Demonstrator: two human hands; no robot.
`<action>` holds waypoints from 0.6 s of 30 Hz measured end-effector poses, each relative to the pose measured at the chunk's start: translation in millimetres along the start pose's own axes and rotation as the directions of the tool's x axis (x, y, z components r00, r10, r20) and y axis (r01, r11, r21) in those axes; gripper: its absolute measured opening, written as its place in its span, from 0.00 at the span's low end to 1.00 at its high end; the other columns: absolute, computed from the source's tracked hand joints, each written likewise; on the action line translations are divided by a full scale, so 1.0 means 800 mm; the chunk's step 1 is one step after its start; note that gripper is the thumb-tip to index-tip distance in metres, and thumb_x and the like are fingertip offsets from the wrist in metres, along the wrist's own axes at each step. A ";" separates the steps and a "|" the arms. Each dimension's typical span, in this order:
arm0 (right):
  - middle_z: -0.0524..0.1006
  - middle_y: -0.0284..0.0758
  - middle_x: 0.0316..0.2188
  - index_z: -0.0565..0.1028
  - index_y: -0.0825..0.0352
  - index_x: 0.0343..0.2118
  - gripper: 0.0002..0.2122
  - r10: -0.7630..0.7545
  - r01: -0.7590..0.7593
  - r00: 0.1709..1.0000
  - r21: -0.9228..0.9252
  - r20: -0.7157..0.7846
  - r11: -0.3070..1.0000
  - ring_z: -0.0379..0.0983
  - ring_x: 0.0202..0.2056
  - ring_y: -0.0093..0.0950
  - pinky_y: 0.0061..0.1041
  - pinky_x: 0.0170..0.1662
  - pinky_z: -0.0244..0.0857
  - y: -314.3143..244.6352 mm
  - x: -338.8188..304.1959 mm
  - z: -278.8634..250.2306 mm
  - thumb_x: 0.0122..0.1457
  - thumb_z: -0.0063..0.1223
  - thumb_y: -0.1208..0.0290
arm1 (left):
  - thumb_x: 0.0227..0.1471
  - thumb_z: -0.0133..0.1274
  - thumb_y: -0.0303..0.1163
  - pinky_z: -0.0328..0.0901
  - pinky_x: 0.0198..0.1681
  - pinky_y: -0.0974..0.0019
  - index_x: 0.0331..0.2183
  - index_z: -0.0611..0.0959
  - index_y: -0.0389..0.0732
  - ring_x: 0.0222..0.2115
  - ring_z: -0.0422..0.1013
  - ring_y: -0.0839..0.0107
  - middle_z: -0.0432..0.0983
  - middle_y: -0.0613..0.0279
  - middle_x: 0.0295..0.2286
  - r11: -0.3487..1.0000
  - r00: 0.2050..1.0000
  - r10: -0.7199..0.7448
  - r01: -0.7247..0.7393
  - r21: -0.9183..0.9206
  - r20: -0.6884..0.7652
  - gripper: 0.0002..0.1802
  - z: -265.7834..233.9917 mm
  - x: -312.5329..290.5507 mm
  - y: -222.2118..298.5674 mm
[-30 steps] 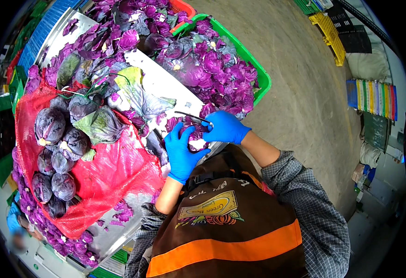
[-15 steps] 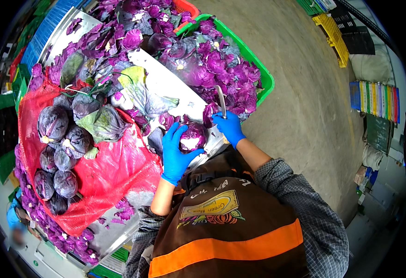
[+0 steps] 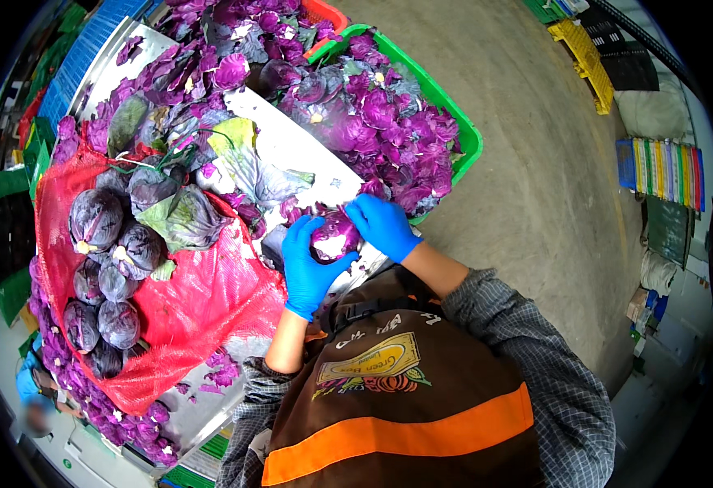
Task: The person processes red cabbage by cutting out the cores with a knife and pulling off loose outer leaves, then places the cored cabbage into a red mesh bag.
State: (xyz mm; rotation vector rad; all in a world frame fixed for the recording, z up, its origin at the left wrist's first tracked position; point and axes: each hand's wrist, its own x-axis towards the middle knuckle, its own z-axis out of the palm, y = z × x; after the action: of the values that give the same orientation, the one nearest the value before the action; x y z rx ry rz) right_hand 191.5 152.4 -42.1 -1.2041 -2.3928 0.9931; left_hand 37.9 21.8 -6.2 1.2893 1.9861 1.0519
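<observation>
My left hand (image 3: 309,264), in a blue glove, curls round a purple cabbage head (image 3: 332,237) with a pale cut patch, at the near edge of the metal table (image 3: 291,146). Pressed against the cabbage's right side is my right hand (image 3: 385,228), also gloved in blue, its fingers closed. The curved knife it held half a second ago is hidden from sight now, behind the hand or the cabbage. Loose purple leaves lie just beyond the cabbage, along with a large green-yellow leaf (image 3: 246,159).
To the left, several whole cabbages (image 3: 96,220) rest on a red mesh bag (image 3: 210,285). A green crate (image 3: 462,134) full of purple leaves stands beyond my right hand, an orange-red crate (image 3: 324,16) behind it. Concrete floor (image 3: 527,163) stretches to the right.
My right hand has moved left and down onto the cabbage, and the knife blade that stood up from it no longer shows. My left hand keeps its hold.
</observation>
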 end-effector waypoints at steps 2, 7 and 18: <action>0.79 0.44 0.25 0.75 0.64 0.32 0.13 0.107 -0.106 0.994 0.058 -0.005 0.993 0.77 0.25 0.43 0.41 0.27 0.69 0.031 0.016 0.010 0.64 0.55 0.58 | 0.31 0.78 0.43 0.65 0.55 0.55 0.49 0.76 0.37 0.48 0.70 0.54 0.72 0.50 0.46 0.987 0.994 -0.102 0.096 -0.131 -0.037 0.44 0.001 0.011 -0.002; 0.79 0.31 0.27 0.79 0.65 0.43 0.22 0.368 -0.567 0.818 0.514 0.442 0.644 0.73 0.27 0.21 0.27 0.32 0.70 -0.003 0.016 -0.036 0.55 0.68 0.52 | 0.32 0.79 0.42 0.66 0.54 0.57 0.50 0.74 0.35 0.47 0.70 0.58 0.71 0.51 0.46 0.956 0.970 -0.243 0.234 -0.179 -0.031 0.46 0.003 0.009 -0.007; 0.78 0.39 0.26 0.80 0.68 0.37 0.14 0.151 -0.283 0.923 0.357 0.354 0.890 0.75 0.27 0.28 0.32 0.34 0.70 0.001 0.002 -0.038 0.52 0.65 0.65 | 0.30 0.80 0.43 0.65 0.53 0.58 0.48 0.73 0.34 0.46 0.69 0.58 0.70 0.52 0.44 0.976 0.981 -0.190 0.184 -0.113 -0.043 0.46 0.009 0.009 0.001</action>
State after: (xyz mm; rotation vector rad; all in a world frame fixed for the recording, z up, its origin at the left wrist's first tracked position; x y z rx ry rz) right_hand 206.5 168.0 -20.5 -1.2475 -2.1313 1.7767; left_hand 41.0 30.8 -9.8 1.0049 2.0153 1.0965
